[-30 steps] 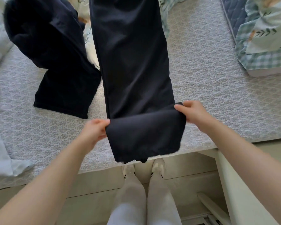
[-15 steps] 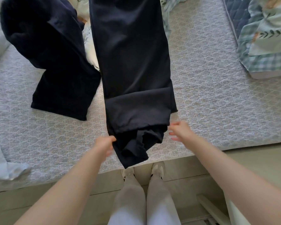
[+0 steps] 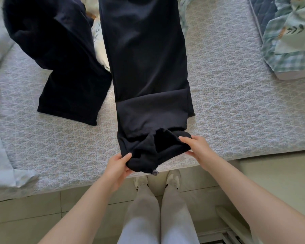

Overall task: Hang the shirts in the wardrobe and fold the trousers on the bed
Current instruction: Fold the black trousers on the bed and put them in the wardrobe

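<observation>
A pair of dark navy trousers (image 3: 144, 59) lies lengthwise down the middle of the bed (image 3: 236, 111), its near end bunched and rumpled at the bed's front edge. My left hand (image 3: 119, 166) pinches the lower left corner of that bunched end. My right hand (image 3: 195, 148) grips its right side, thumb on top. A second dark garment (image 3: 60, 59) lies spread to the left, one leg pointing toward the front edge.
A light blue cloth (image 3: 2, 164) lies along the bed's left side. A green checked quilt with a leaf print (image 3: 292, 37) is piled at the far right. My legs and white shoes (image 3: 157, 180) stand on the tiled floor against the bed.
The near end, held folded over a second ago, was dropped onto the bed as both hands pulled back. Now both hands have taken hold of the rumpled end again.
</observation>
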{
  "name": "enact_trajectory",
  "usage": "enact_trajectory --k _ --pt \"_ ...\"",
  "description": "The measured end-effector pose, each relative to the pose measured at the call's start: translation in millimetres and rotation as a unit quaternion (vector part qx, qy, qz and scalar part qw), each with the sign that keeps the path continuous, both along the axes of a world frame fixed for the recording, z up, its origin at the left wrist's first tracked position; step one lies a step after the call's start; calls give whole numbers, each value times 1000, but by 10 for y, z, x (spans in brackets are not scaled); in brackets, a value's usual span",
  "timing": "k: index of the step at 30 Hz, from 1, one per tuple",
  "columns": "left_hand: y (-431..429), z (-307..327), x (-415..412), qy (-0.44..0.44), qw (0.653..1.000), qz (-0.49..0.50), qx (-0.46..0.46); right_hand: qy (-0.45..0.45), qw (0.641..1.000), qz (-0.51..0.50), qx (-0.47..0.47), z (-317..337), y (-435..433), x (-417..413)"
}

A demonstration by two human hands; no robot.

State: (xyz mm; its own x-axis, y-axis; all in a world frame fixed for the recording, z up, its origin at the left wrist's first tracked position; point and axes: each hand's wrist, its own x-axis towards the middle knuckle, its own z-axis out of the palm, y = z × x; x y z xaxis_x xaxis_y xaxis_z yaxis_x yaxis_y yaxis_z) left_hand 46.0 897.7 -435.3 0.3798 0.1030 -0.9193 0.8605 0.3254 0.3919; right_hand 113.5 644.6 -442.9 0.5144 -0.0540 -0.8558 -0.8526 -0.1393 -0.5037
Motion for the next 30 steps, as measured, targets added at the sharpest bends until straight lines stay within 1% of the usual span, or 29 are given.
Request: enact_trajectory --k 2,4,6,8,9,11,13,14,16,19,23,25,30 --pt "11 33 -41 -7 1000 0 0 -34 999 42 10 93 -122 -76" --pt "-2 58 -75 -15 1000 2 -6 -32 997 57 41 162 -207 -207" --pt "-12 65 -108 -21 1000 -1 -10 -2 993 107 49 207 -280 -358" --pt "-2 49 -163 -17 1000 -14 0 49 977 206 30 205 -370 -508" --pt "8 26 -203 -11 1000 -24 14 74 963 261 3 165 -435 -578" --pt "30 -44 -283 2 996 -59 64 109 927 349 -86 64 -561 -675" --pt "55 -113 -338 5 986 -105 130 113 892 401 -178 -31 -638 -719" --pt "69 -150 -354 7 979 -127 161 101 887 402 -204 -62 -630 -711" --pt "92 -213 -367 21 967 -158 197 63 906 360 -212 -59 -529 -638" --pt "85 -292 -368 42 964 -176 196 15 935 298 -191 -21 -284 -460" --pt "70 -366 -327 45 954 -219 198 -11 946 281 -162 -104 -60 -254" --pt "82 -380 -294 43 955 -228 187 -14 939 294 -178 -193 -5 -196" --pt "77 -359 -259 23 957 -244 153 -23 892 374 -251 -301 68 -223"
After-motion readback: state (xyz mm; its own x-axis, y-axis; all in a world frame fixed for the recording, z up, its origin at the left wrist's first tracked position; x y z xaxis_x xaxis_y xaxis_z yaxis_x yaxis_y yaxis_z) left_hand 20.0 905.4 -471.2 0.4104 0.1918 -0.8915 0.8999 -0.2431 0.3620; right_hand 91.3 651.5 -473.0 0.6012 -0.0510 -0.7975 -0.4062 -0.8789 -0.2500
